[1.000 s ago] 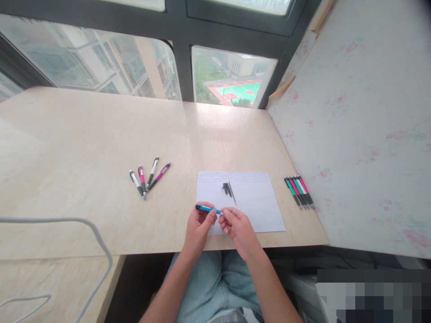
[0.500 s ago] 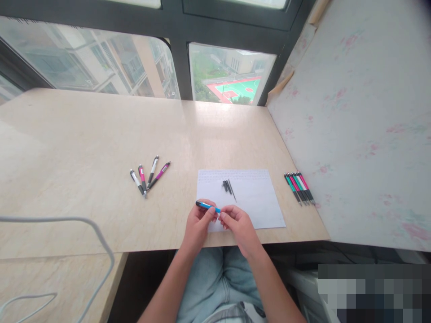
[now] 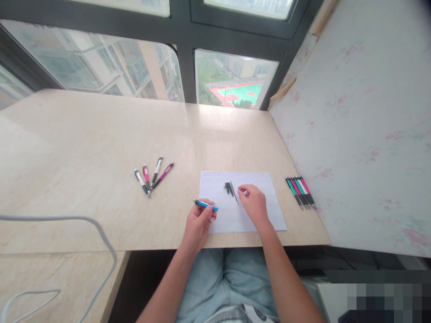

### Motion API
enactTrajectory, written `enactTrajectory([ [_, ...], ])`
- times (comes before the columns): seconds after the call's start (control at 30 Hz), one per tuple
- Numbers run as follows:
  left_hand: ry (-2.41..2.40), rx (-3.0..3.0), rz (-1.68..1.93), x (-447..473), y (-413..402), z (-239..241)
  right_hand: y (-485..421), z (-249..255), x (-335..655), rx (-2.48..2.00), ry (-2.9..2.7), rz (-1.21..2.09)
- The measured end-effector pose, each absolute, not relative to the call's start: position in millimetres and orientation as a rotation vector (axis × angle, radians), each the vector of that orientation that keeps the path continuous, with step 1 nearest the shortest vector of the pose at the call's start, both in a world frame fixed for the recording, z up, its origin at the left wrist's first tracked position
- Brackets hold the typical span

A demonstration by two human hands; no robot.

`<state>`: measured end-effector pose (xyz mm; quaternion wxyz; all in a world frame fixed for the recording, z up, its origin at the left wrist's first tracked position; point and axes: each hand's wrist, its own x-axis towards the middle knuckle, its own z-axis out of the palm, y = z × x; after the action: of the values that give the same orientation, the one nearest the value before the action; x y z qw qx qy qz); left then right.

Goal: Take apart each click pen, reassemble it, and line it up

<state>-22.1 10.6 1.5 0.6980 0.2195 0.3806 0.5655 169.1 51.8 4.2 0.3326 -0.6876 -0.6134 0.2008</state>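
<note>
My left hand [image 3: 199,220] pinches a blue pen barrel [image 3: 205,205] just above the left edge of a white sheet of paper [image 3: 266,211]. My right hand [image 3: 254,202] rests on the paper with its fingers curled, the fingertips close beside a few small black pen parts [image 3: 230,188] lying on the sheet. Whether those fingers hold anything is hidden.
Several pens [image 3: 153,174] fan out on the beige tabletop [image 3: 84,148] to the left. A tight row of pens [image 3: 301,191] lies at the right, next to a flowered wall panel [image 3: 363,134]. A white cable [image 3: 67,224] loops over the near left corner. Windows run along the far edge.
My right hand has let go of the blue pen and moved up and right onto the paper beside the black parts. My left hand still holds the pen.
</note>
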Motion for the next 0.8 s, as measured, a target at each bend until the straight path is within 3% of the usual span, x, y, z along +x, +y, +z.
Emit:
enactTrajectory([
  [0.23, 0.894, 0.544, 1.251, -19.5, 9.2, 4.1, 38.2, 7.5, 163.3, -1.767, -1.415, 0.66],
  [0.4, 0.987, 0.795, 1.19, -17.9, 6.9, 2.6, -1.6, 11.8, 136.6, -1.445, -1.018, 1.397],
  [0.47, 1.026, 0.897, 1.168, -17.0, 6.2, 3.7, -12.0, 9.7, 123.9, -1.334, -0.826, 1.532],
  [0.6, 1.049, 0.967, 1.16, -14.9, 5.3, 7.3, -19.2, 4.6, 113.6, -1.25, -0.629, 1.553],
  [0.8, 1.077, 0.955, 1.143, -14.2, 4.6, 7.1, -19.9, 9.2, 120.5, -1.403, -0.982, 1.378],
])
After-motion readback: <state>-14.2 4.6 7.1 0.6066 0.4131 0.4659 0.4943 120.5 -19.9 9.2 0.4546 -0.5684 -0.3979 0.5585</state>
